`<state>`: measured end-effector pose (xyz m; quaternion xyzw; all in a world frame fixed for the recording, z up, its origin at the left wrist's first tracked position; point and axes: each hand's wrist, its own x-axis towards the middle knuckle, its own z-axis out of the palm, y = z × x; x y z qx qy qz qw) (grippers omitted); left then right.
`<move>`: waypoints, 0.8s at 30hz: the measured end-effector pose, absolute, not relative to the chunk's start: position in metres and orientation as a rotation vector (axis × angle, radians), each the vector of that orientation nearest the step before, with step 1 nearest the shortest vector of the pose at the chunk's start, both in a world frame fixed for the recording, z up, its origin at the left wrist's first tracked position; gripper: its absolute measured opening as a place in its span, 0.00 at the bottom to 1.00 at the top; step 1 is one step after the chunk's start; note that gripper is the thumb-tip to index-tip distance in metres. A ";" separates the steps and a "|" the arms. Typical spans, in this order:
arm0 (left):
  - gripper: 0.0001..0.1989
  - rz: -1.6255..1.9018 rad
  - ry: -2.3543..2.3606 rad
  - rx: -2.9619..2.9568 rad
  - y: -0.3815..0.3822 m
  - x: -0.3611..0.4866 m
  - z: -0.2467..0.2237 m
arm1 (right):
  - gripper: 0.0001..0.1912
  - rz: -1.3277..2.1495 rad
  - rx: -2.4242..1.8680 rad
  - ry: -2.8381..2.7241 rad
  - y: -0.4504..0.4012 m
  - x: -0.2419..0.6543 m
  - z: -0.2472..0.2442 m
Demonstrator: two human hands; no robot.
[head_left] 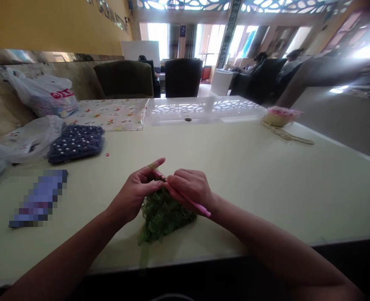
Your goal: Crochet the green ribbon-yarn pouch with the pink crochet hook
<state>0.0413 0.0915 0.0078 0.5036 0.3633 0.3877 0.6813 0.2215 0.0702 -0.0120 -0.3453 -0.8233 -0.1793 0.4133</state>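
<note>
head view: both bare hands meet over the near part of the pale table (250,175), close to its front edge.
left hand (136,190): thumb and bent fingers pinched on the top of the green ruffled piece (166,217), with the forefinger stretched out past the thumb.
right hand (191,186): closed around a pink hook (202,208), its rounded end sticking out below the palm toward the wrist; the other end points at the left fingertips.
green ruffled piece: under and between the two hands, its lower part at the tabletop; whether its base touches the surface is hard to tell.
green strip (143,257): hangs down from the piece toward the table's front edge.
left side of table: a dark blue beaded piece (76,144) with white beads, beside a clear plastic bag (39,140); a small red ring (107,154) lies just right of them, and a pixelated bluish item (40,198) lies nearer the front.
far left: a white bag (49,96) with red print, next to a patterned sheet (109,113).
far right: a pale container (275,120) topped with pink, cream cord (288,134) beside it.
beyond: two dark chairs (184,77) at the far side.
</note>
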 end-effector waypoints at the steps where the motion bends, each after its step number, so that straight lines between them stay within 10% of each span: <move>1: 0.31 0.901 0.844 1.128 0.090 0.044 0.008 | 0.13 -0.538 -0.911 -2.063 0.068 0.219 -0.012; 12: 0.28 0.653 0.661 0.826 0.095 0.037 0.020 | 0.06 -0.679 -0.809 -2.015 0.062 0.218 -0.018; 24: 0.22 0.642 0.687 0.968 0.107 0.019 0.022 | 0.10 0.590 -0.819 -1.928 0.062 0.241 0.013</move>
